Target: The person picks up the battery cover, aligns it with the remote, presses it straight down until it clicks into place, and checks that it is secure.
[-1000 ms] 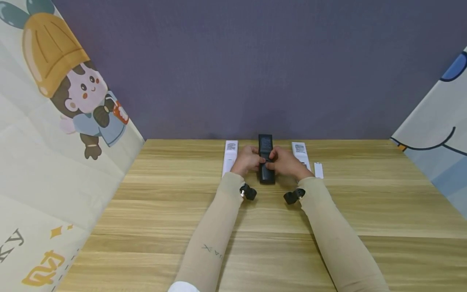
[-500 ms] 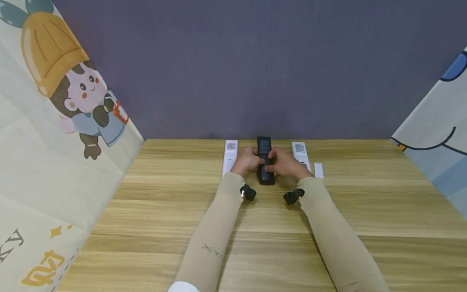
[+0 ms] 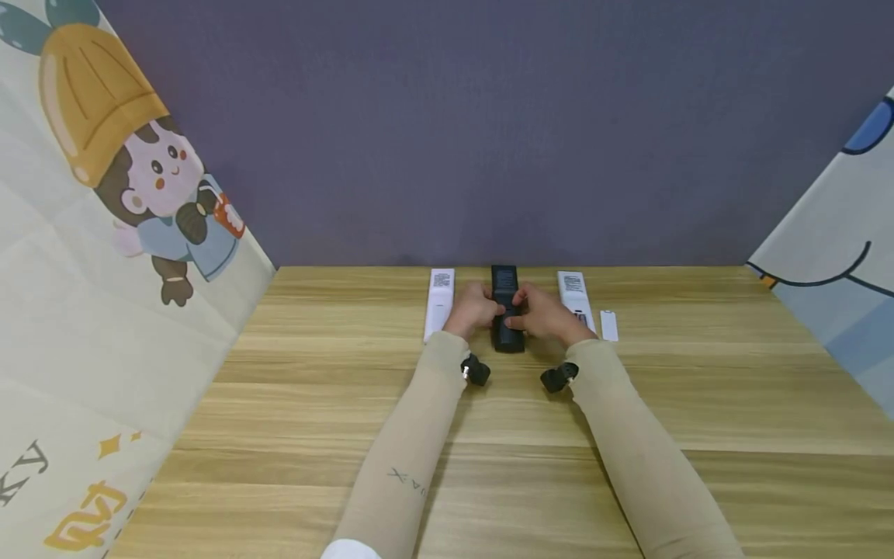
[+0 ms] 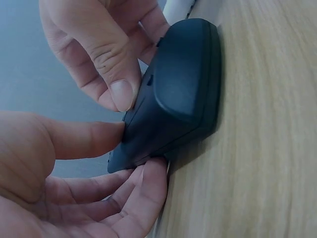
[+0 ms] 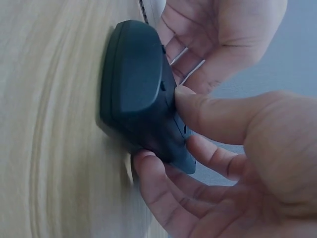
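Note:
A black remote control (image 3: 504, 283) lies back side up between both hands, its near end resting low over the wooden table. My left hand (image 3: 476, 307) grips its left edge, thumb on the back and fingers curled along the side, as the left wrist view shows. From the other side my right hand (image 3: 548, 312) holds it, with the thumb (image 5: 213, 113) pressing on the back near the small notches of the cover. In the right wrist view, more right fingers (image 5: 153, 173) reach against its lower edge.
A white remote control (image 3: 440, 299) lies left of the hands. Another white remote (image 3: 573, 287) at the right has its battery compartment exposed, partly behind the right hand. A loose white battery cover (image 3: 609, 326) lies beside it. The purple-grey wall (image 3: 489, 140) borders the table's (image 3: 335, 373) far edge.
The black remote's far end has come slightly toward me and a little left. Both hands keep their hold, and the right one has shifted slightly left.

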`<action>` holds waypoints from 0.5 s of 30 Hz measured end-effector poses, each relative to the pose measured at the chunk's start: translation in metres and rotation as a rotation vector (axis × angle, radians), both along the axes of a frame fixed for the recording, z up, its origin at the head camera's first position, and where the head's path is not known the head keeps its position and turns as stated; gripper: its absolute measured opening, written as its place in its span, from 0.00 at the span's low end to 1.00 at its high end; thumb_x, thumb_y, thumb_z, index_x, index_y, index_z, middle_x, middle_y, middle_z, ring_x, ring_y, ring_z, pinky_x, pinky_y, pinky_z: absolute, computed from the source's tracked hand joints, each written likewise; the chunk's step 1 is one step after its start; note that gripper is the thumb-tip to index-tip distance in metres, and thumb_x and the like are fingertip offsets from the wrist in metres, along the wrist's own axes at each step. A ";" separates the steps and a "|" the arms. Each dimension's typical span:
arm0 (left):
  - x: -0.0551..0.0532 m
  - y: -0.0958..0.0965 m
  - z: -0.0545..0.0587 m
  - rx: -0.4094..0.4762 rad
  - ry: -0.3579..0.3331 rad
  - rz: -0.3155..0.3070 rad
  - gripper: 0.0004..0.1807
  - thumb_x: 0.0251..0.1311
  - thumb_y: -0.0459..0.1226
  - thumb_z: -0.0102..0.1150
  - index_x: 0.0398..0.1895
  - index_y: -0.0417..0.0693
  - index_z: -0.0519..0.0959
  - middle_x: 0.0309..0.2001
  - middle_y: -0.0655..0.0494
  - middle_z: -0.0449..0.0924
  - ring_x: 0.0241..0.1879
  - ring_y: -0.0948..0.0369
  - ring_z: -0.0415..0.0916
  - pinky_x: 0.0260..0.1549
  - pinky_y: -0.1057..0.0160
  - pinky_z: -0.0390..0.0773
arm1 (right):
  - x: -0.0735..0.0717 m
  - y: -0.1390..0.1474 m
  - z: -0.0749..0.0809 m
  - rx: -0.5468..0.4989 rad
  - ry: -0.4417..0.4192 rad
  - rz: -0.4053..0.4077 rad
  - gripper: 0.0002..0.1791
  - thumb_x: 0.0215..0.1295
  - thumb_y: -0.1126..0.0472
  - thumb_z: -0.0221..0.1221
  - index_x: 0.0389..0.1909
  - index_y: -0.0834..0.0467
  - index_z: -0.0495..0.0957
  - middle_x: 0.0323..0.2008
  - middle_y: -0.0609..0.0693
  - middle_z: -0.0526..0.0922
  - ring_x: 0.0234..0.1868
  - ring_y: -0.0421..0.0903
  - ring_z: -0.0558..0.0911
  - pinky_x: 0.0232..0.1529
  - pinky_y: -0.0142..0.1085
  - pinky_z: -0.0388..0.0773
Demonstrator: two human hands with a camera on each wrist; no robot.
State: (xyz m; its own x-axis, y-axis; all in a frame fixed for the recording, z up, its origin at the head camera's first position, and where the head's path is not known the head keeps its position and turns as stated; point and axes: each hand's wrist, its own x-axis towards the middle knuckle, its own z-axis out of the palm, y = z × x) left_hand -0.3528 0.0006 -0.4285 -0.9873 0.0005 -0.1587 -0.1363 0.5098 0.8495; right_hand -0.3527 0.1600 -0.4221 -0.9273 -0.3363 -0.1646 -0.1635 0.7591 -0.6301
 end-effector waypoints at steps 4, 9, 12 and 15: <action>0.000 0.000 0.000 -0.019 0.002 0.000 0.07 0.60 0.31 0.67 0.38 0.34 0.83 0.26 0.54 0.76 0.23 0.62 0.71 0.21 0.69 0.70 | -0.001 -0.001 -0.001 0.019 0.015 -0.002 0.22 0.68 0.56 0.66 0.54 0.61 0.69 0.54 0.62 0.79 0.48 0.55 0.77 0.50 0.46 0.74; 0.000 0.000 -0.001 -0.064 0.013 -0.009 0.06 0.60 0.32 0.67 0.35 0.36 0.84 0.23 0.56 0.75 0.23 0.61 0.71 0.21 0.69 0.69 | -0.002 -0.002 -0.002 0.016 0.022 -0.012 0.22 0.68 0.56 0.66 0.55 0.62 0.70 0.55 0.63 0.80 0.50 0.56 0.77 0.54 0.48 0.74; 0.000 -0.001 0.000 -0.091 0.017 -0.022 0.06 0.61 0.33 0.66 0.36 0.36 0.85 0.24 0.55 0.77 0.25 0.61 0.72 0.22 0.69 0.69 | -0.001 -0.001 -0.002 0.009 0.028 -0.011 0.22 0.68 0.57 0.66 0.54 0.63 0.70 0.55 0.63 0.79 0.50 0.56 0.77 0.53 0.48 0.74; 0.001 -0.001 0.000 -0.117 0.024 -0.038 0.08 0.62 0.34 0.66 0.39 0.36 0.86 0.27 0.54 0.79 0.26 0.60 0.73 0.24 0.68 0.70 | -0.001 -0.001 -0.002 0.006 0.036 -0.012 0.21 0.68 0.57 0.66 0.54 0.63 0.70 0.54 0.63 0.80 0.49 0.56 0.76 0.53 0.47 0.73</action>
